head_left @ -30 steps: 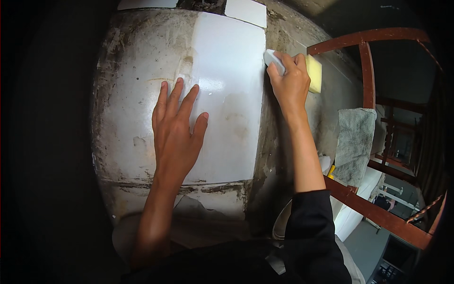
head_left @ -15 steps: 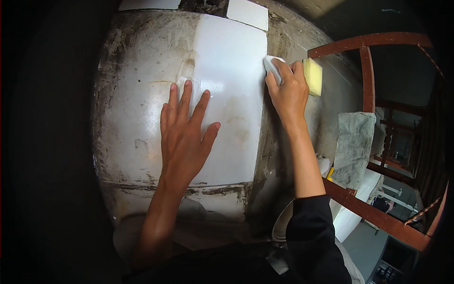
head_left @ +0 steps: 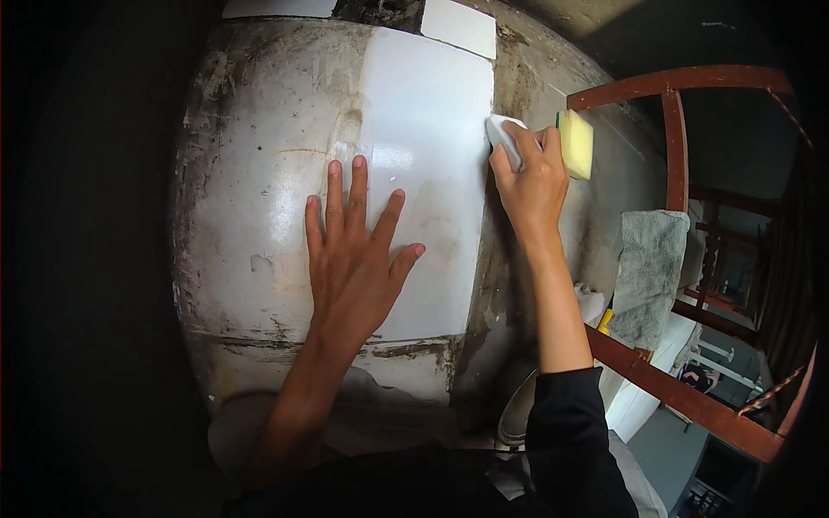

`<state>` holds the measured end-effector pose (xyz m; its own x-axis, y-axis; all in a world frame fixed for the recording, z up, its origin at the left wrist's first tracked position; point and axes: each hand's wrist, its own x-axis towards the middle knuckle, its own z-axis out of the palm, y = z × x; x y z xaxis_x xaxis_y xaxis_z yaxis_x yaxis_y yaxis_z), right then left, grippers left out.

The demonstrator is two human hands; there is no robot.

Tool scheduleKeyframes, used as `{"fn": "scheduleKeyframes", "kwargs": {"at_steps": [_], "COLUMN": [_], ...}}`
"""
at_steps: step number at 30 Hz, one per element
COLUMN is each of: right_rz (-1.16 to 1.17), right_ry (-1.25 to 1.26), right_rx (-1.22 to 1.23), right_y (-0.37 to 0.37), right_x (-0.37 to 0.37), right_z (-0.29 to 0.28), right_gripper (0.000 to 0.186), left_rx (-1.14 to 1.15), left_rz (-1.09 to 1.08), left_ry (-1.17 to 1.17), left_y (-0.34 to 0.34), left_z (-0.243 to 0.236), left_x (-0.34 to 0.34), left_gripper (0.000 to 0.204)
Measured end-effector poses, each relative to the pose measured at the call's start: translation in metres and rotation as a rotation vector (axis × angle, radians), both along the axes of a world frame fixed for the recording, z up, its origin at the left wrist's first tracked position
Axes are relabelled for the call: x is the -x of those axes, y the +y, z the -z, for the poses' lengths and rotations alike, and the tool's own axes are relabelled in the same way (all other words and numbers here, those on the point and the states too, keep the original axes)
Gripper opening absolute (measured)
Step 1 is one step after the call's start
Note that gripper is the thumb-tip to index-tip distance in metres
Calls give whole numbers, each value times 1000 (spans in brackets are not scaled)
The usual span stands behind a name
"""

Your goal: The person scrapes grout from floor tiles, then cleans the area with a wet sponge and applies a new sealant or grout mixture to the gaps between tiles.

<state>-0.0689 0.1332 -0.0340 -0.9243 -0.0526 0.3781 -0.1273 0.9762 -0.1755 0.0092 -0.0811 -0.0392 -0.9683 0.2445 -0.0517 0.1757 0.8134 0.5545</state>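
Left hand [head_left: 352, 268], fingers spread: shifted rightward, partly over white tile [head_left: 432, 112]. Right hand [head_left: 537, 177], fingers clamped on white block [head_left: 499, 138]: lower along tile's right edge; work apparently progressing downward.

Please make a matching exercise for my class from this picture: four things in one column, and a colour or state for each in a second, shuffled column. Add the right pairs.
Column one:
1. Left hand
2. Right hand
3. Sponge
4. Cloth

Column two:
A. Greyish, hanging at the red-brown frame
B. Holding a white block
C. Fingers spread apart, holding nothing
D. Yellow on its broad face

Right pairs: 1-C, 2-B, 3-D, 4-A
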Motion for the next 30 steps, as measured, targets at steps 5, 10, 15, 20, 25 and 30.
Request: {"fn": "scheduleKeyframes", "kwargs": {"at_steps": [5, 10, 15, 20, 25, 30], "right_rz": [34, -9, 27, -9, 56, 14], "right_ry": [33, 10, 63, 21, 30, 2], "right_rx": [-27, -16, -36, -20, -15, 3], "right_y": [14, 2, 12, 6, 13, 9], "right_x": [40, 6, 53, 21, 56, 35], "right_z": [-3, 1, 1, 3, 1, 0], "right_gripper": [26, 25, 26, 26, 28, 27], "left_rx": [-17, -8, -16, -8, -23, -26], "left_rz": [19, 12, 23, 10, 21, 20], "left_ry": [-4, -32, -41, -59, -57, -73], "left_y": [7, 1, 5, 1, 3, 2], "left_z": [-4, -3, -2, -4, -4, -4], "left_x": [2, 0, -1, 1, 0, 1], "left_gripper": [56, 57, 58, 58, 58, 58]}}
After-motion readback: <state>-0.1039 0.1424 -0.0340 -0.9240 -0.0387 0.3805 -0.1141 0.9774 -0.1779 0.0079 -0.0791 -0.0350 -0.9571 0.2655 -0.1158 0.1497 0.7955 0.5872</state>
